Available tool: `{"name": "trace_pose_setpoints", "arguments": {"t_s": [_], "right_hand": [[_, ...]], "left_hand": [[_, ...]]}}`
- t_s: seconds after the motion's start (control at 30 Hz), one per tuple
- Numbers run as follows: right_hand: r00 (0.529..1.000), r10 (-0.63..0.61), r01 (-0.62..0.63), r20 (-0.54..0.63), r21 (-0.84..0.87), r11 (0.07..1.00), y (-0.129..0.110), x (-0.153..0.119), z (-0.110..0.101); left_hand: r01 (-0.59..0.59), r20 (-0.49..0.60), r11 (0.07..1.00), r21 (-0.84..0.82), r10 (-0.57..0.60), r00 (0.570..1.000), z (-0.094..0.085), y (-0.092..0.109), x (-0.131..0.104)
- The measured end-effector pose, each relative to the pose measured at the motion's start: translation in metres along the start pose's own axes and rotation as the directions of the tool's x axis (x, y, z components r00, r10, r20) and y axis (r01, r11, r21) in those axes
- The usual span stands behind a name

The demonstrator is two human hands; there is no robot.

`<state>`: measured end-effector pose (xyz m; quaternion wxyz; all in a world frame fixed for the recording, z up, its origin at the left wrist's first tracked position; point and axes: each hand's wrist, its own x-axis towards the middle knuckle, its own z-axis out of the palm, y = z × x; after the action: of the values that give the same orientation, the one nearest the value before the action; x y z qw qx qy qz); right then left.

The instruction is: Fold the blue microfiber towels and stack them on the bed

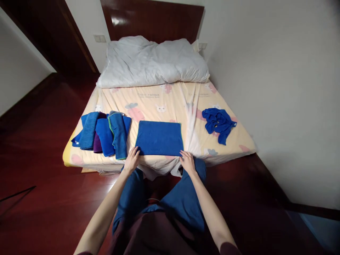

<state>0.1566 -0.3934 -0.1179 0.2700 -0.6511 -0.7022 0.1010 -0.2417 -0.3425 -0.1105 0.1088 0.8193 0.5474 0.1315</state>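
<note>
Bed (172, 97): one blue towel (159, 138) lies flat, long axis left–right; your left hand (132, 160) and right hand (187, 161) touch its near corners, pinch unclear; one crumpled cloth (218, 120) lies right.

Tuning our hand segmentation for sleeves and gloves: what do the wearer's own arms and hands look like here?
Left hand and right hand: both bare, five-fingered, no gloves. Forearms uncovered, no watch or bracelet visible, no cables or markings made out. Dark maroon sleeves show only at the bottom edge. Rings: too small to tell.
</note>
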Motion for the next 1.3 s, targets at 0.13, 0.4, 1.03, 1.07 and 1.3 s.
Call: {"name": "trace_pose_setpoints", "arguments": {"t_s": [0.13, 0.4, 1.03, 1.07, 1.3], "right_hand": [[0.998, 0.013, -0.009, -0.066, 0.055, 0.998, 0.005, 0.005, 0.003], [0.987, 0.101, -0.112, -0.125, -0.080, 0.990, 0.000, 0.009, 0.015], [0.982, 0.176, -0.138, -0.071, 0.366, 0.920, 0.037, 0.018, 0.003], [0.980, 0.188, -0.145, -0.068, 0.404, 0.903, 0.038, 0.020, 0.003], [0.964, 0.267, -0.220, -0.011, 0.535, 0.816, 0.047, 0.025, 0.013]], "left_hand": [[0.012, 0.020, 0.999, -0.046, -0.011, 1.000, 0.002, -0.001, 0.011], [0.061, 0.040, 0.998, 0.018, -0.062, 0.997, -0.003, 0.006, 0.019], [0.211, -0.035, 0.938, -0.274, -0.229, 0.973, -0.010, -0.010, 0.014], [0.228, -0.049, 0.930, -0.288, -0.252, 0.966, -0.008, -0.011, 0.015], [0.251, -0.085, 0.887, -0.387, -0.306, 0.948, 0.003, -0.016, 0.012]]}}
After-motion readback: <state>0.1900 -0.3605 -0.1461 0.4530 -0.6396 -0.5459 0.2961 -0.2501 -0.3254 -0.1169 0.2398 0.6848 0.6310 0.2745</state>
